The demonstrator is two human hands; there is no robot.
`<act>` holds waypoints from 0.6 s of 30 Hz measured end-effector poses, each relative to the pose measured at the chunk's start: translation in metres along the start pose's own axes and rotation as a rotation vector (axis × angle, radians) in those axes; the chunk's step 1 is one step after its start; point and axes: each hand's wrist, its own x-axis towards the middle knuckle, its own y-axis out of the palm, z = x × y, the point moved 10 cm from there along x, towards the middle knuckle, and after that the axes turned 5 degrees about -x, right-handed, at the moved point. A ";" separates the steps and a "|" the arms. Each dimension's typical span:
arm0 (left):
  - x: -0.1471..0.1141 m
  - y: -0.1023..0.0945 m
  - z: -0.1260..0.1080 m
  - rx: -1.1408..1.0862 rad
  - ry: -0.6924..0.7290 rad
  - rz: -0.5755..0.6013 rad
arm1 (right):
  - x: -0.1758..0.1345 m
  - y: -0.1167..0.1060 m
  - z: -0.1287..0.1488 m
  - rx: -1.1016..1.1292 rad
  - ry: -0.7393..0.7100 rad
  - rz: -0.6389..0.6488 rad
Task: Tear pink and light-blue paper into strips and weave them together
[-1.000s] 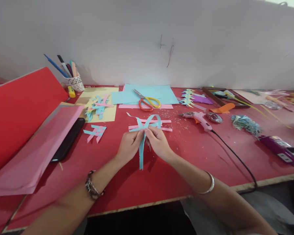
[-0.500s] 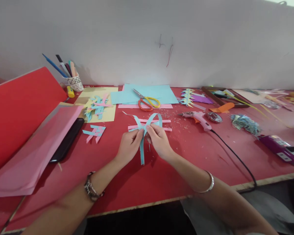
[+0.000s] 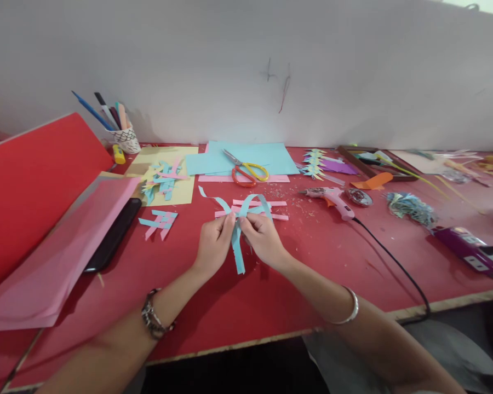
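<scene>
Close together above the red table, my left hand (image 3: 215,241) and my right hand (image 3: 263,236) both pinch light blue paper strips (image 3: 238,253). One strip hangs down between the hands, another trails up to the left, and a loop arches over on the right. Where the strips cross is partly hidden by my fingertips. Just behind my hands, pink paper strips (image 3: 279,203) lie flat on the table. To the left rests a small woven piece of pink and blue strips (image 3: 159,220).
Scissors (image 3: 248,171) lie on blue paper sheets (image 3: 275,156). A pink glue gun (image 3: 332,198) with a black cord is at right, near a purple power strip (image 3: 472,249). At left are a black phone (image 3: 114,235), pink sheets (image 3: 61,257) and a pen cup (image 3: 126,138).
The hands have shifted slightly left and down, with the fingertips nearer each other. The blue loop has become lower and wider, and the left strip end reaches further left.
</scene>
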 end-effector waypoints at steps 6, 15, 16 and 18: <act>0.000 0.017 -0.001 -0.037 0.025 0.154 | 0.001 -0.010 -0.006 0.123 0.067 -0.098; 0.000 0.009 -0.001 0.008 0.027 0.092 | 0.000 -0.005 -0.002 0.008 0.031 -0.036; 0.001 0.006 0.000 0.000 0.012 0.066 | 0.000 -0.005 -0.003 -0.008 0.047 -0.034; 0.002 0.001 0.004 -0.022 -0.026 0.026 | 0.000 -0.006 -0.006 -0.022 0.089 -0.043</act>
